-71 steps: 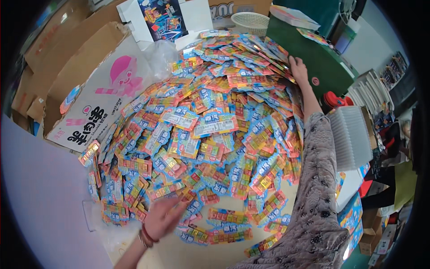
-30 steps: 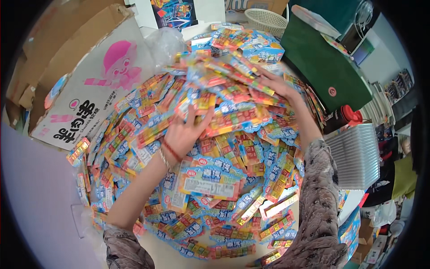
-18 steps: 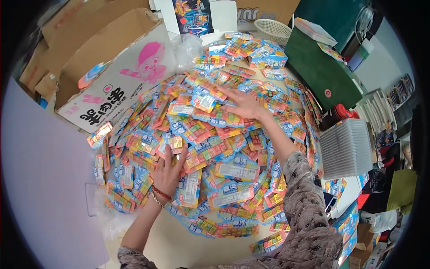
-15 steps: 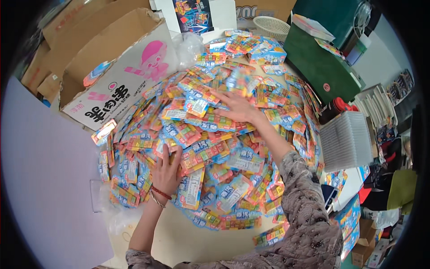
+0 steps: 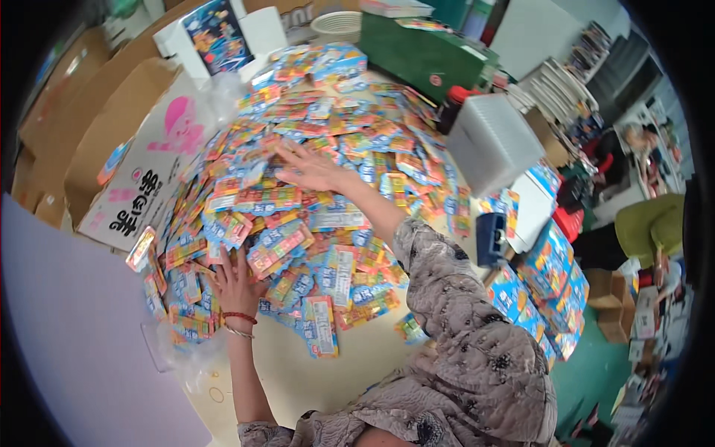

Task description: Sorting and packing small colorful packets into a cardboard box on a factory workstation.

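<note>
A wide heap of small flat packets [image 5: 277,244], blue, yellow and red with rows of coloured pieces showing, covers the table. My right hand [image 5: 316,170] lies palm down across the middle of the heap, fingers spread and pointing to the left. At the heap's near left side, my left hand [image 5: 237,287] rests with its fingers apart on the packets. A red beaded bracelet [image 5: 240,318] and a pale bangle circle that wrist. Neither hand has a packet gripped in it. What lies under the palms is hidden.
A large open cardboard box [image 5: 138,175] stands at the left. Behind the heap are a white basket [image 5: 337,27] and a green box [image 5: 417,56]. To the right sit a stack of translucent trays [image 5: 493,141], a dark blue object [image 5: 489,238] and blue packaged boxes [image 5: 547,276].
The view has turned to the right, so the heap and boxes sit farther left. Packets around both hands have shifted. Both hands remain on the heap with fingers spread.
</note>
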A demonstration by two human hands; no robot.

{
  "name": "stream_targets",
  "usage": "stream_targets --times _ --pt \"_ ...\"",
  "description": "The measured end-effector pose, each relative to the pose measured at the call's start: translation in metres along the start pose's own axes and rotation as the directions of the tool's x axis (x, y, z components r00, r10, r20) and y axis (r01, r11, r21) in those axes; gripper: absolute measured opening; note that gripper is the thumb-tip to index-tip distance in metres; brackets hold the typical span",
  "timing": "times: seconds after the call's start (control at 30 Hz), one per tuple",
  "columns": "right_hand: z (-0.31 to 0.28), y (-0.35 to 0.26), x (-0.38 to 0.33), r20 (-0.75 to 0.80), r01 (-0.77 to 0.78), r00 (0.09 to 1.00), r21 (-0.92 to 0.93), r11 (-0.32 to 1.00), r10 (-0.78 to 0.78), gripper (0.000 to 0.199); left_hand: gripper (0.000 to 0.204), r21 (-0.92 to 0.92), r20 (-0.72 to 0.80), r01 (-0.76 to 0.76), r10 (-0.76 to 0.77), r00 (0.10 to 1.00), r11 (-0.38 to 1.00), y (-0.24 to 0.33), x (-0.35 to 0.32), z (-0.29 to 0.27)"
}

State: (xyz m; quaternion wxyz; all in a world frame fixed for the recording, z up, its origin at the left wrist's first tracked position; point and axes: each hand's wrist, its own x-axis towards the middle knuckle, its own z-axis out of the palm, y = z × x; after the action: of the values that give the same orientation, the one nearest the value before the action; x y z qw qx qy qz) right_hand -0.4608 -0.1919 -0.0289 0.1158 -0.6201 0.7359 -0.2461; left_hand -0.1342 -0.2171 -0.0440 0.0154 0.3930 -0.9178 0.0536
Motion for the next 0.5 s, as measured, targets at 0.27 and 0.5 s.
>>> stream_targets --times 0.27,0.5 --pt "-0.081 0.029 -0.181 -0.536 0.013 0.843 0.089 0.996 0.036 0.019 0.084 -0.226 0.005 -0.16 0.165 0.986 0.961 0.01 -0.076 -0.016" --pt "-0.142 0.163 -0.438 -0.897 -0.754 0.087 0.226 0.616 0.434 0.016 0.073 -0.494 -0.021 -0.274 0.304 0.952 0.825 0.045 -0.194 0.024"
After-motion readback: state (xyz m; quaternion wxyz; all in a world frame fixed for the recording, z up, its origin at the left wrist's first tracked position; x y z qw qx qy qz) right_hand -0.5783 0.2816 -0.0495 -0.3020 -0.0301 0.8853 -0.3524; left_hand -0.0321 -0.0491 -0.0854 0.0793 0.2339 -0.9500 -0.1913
